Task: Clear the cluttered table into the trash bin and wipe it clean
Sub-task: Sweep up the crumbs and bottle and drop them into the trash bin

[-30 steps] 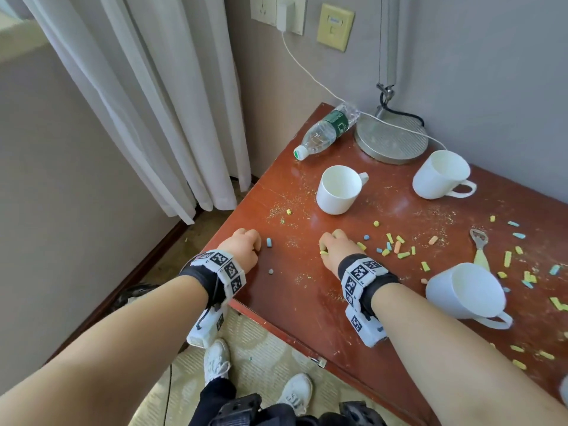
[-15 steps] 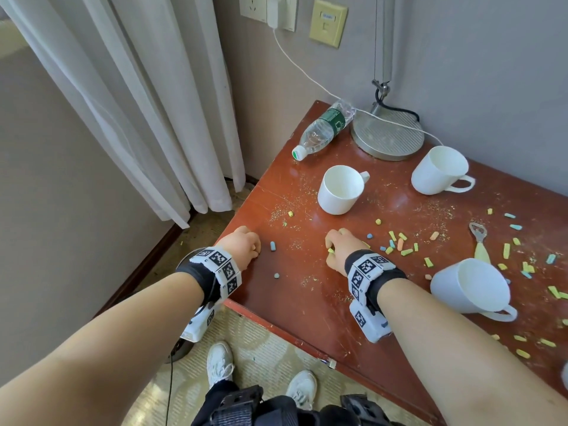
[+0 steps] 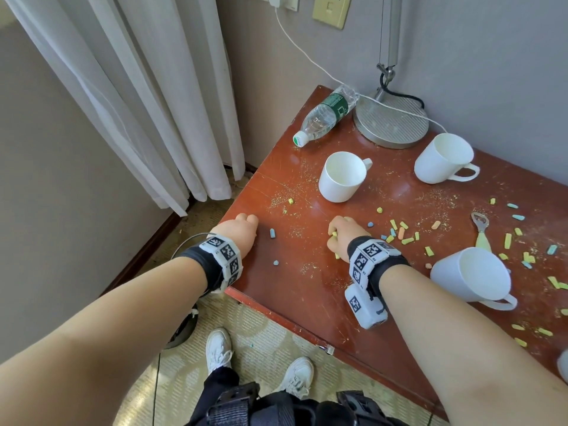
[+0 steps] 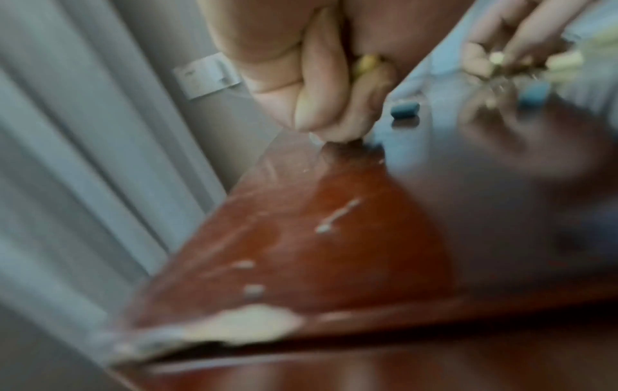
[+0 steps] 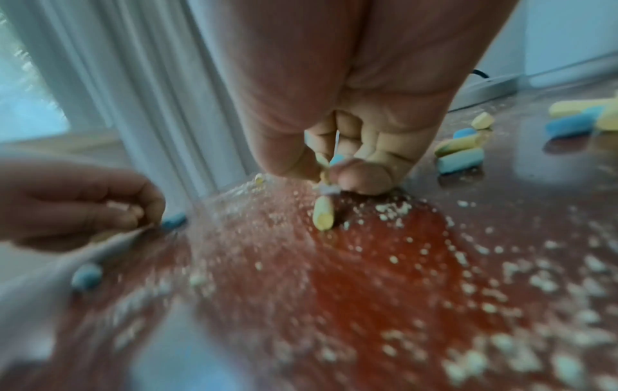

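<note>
Small yellow, blue and orange scraps [image 3: 399, 233] and fine crumbs litter the red-brown table [image 3: 307, 302]. My left hand [image 3: 246, 222] rests as a fist at the table's left edge. In the left wrist view its curled fingers [image 4: 317, 87] hold a yellow scrap [image 4: 366, 62]. A blue scrap [image 3: 272, 232] lies just right of it. My right hand [image 3: 335, 235] is curled near the table's middle. In the right wrist view it [image 5: 334, 169] pinches yellow and blue scraps, its fingertips touching another yellow scrap [image 5: 323, 213] on the table.
Three white mugs stand or lie on the table: one upright [image 3: 341, 176], one tipped at the back [image 3: 442, 158], one tipped beside my right forearm [image 3: 470, 275]. A plastic bottle [image 3: 325, 115], a lamp base [image 3: 390, 124] and a bottle opener [image 3: 481, 232] are there too. Curtains hang at the left.
Both hands stay almost where they were on the table. Only the head view has shifted slightly.
</note>
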Demonstrator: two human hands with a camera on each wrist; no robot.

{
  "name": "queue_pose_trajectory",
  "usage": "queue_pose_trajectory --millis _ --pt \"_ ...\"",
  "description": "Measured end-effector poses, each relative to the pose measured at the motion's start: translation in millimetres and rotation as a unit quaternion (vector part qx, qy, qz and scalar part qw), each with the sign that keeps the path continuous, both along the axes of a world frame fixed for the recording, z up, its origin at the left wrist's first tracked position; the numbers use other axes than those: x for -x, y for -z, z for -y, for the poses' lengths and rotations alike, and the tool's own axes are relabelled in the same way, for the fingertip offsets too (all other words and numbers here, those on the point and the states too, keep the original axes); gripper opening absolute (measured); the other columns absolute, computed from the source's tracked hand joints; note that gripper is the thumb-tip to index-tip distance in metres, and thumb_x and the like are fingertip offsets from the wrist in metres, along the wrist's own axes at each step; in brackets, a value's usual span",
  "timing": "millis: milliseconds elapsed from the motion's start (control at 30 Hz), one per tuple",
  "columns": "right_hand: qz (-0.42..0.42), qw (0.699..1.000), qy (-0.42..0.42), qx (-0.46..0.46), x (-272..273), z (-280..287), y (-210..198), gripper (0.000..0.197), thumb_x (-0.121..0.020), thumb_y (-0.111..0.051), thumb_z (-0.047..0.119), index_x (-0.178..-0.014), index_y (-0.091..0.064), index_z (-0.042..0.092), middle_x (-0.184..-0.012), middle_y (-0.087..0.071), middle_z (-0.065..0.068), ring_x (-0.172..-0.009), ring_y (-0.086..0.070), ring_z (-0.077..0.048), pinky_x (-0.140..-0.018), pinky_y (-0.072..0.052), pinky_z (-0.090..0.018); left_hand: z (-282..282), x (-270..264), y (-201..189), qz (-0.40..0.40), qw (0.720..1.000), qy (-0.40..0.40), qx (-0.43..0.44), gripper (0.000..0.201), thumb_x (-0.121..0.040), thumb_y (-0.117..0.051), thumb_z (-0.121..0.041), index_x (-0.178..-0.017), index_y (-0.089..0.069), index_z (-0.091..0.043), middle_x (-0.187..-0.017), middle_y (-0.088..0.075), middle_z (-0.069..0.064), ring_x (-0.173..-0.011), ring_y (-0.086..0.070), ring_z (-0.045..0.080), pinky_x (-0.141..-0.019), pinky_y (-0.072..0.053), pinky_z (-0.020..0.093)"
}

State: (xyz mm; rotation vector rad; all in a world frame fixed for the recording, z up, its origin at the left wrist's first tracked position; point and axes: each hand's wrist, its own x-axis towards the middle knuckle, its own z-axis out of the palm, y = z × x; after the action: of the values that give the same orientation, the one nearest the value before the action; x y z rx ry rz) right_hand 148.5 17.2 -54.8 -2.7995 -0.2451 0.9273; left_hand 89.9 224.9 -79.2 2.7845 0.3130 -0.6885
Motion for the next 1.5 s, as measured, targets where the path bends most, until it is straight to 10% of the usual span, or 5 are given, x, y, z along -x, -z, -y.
queue_pose_trajectory --millis 333,700,833,1100,1500 --pt "-0.089 0.981 0.148 -0.089 -8 17 -19 0.023 -0.094 -0.032 0.004 -0.084 -0.054 0.007 -0.075 -0.051 -0.010 -0.060 -0.041 -0.019 -0.056 -0.039 -0.027 -12 1 -25 -0.051 0.711 -0.396 0.579 0.026 -0.102 -0.028 -0.006 -0.083 -0.046 -0.006 -0.058 -0.037 0.004 -0.030 -0.036 0.003 -0.030 -0.027 0.011" --pt "-0.031 0.997 -0.039 0.062 25 18 2 0.024 -0.097 -0.042 0.033 -0.097 -0.028 0.014 -0.065 -0.034 0.002 -0.049 -0.030 -0.013 -0.045 -0.025 -0.024 -7 9 -16 -0.095 0.582 -0.472 0.655 0.029 -0.095 -0.032 -0.016 -0.071 -0.046 -0.009 -0.067 -0.040 0.003 -0.042 -0.035 0.008 -0.036 -0.025 0.013" --pt "-0.050 0.998 -0.010 0.039 22 17 0 0.012 -0.098 -0.036 0.022 -0.101 -0.031 0.011 -0.072 -0.040 0.000 -0.061 -0.042 -0.017 -0.054 -0.033 -0.026 -4 9 -10 -0.103 0.621 -0.460 0.626 0.035 -0.097 -0.046 -0.031 -0.066 -0.037 -0.016 -0.055 -0.033 -0.003 -0.036 -0.030 0.004 -0.031 -0.021 0.011" --pt "-0.062 0.992 0.102 -0.045 19 1 -7 0.018 -0.097 -0.026 0.009 -0.100 -0.043 0.005 -0.086 -0.050 -0.011 -0.077 -0.042 -0.019 -0.072 -0.043 -0.032 6 16 -23 0.009 0.985 -0.045 0.165 0.037 -0.085 -0.058 -0.048 -0.113 -0.048 -0.025 -0.092 -0.054 -0.006 -0.081 -0.054 0.012 -0.071 -0.042 0.024" --pt "0.035 0.987 0.147 -0.045 4 38 -4 0.044 -0.100 -0.025 0.043 -0.095 -0.051 0.008 -0.087 -0.058 -0.009 -0.081 -0.054 -0.027 -0.069 -0.040 -0.031 48 6 -6 -0.110 0.967 0.193 -0.122 0.052 -0.101 -0.022 -0.041 -0.145 -0.015 -0.016 -0.153 -0.016 0.012 -0.109 -0.055 0.032 -0.084 -0.050 0.041"
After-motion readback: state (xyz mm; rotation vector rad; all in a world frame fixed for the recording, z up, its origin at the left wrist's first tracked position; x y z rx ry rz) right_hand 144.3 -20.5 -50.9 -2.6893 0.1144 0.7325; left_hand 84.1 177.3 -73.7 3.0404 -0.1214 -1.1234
